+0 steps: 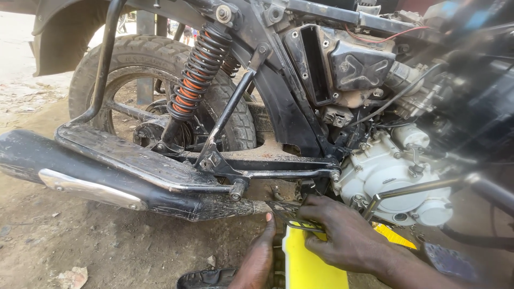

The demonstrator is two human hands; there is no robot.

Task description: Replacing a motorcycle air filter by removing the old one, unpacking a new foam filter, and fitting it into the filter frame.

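Down low under the motorcycle engine (393, 179), yellow container (310, 265) tucked betw my hands. Right hand (342, 235) curled over its top edge, fingers closed on the rim w/ a dark flat piece. Left hand (259, 254) flat against the side, fingers open. Prob thin plastic, flexes, greasy, so grip the rim, support the side.

Outdoor setting, daylight. We see bare, dusty brown dirt ground (107, 241) w/ scattered small stones & a crumpled paper scrap (72, 277); sunlit pale ground (16, 64) at upper left.
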